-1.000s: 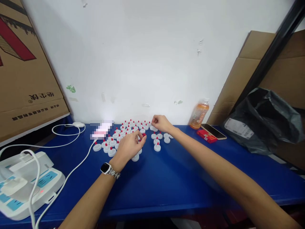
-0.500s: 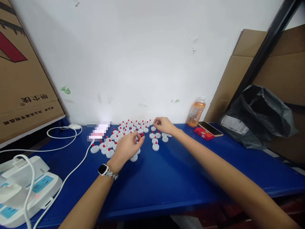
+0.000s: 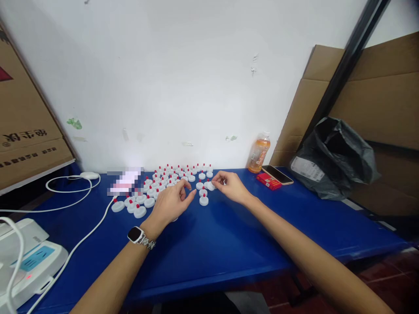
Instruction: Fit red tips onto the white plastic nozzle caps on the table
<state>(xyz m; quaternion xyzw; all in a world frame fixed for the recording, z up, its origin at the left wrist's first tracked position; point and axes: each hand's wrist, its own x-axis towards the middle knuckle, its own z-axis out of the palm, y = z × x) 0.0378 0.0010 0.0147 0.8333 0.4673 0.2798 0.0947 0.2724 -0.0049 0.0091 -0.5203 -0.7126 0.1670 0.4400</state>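
Several white round caps with red tips (image 3: 163, 183) stand in a cluster on the blue table (image 3: 229, 244) near the wall. My left hand (image 3: 172, 203), with a watch (image 3: 135, 235) on the wrist, rests at the cluster's right edge, thumb and fingers loosely apart, and I see nothing between them. My right hand (image 3: 231, 186) is just to the right, its fingertips pinched on a white cap (image 3: 211, 186). One lone cap (image 3: 204, 200) stands between the two hands.
An orange drink bottle (image 3: 258, 153), a phone (image 3: 276, 174) and a red packet (image 3: 267, 181) lie at the back right beside a black plastic bag (image 3: 334, 159). A white power strip (image 3: 22, 266) and its cable (image 3: 81, 240) sit at left. Cardboard boxes (image 3: 26, 131) lean against the walls on both sides.
My right hand has drawn back from the far row toward me with a cap. My left hand has loosened, and the red piece at its fingertips no longer shows. The view shifted right.
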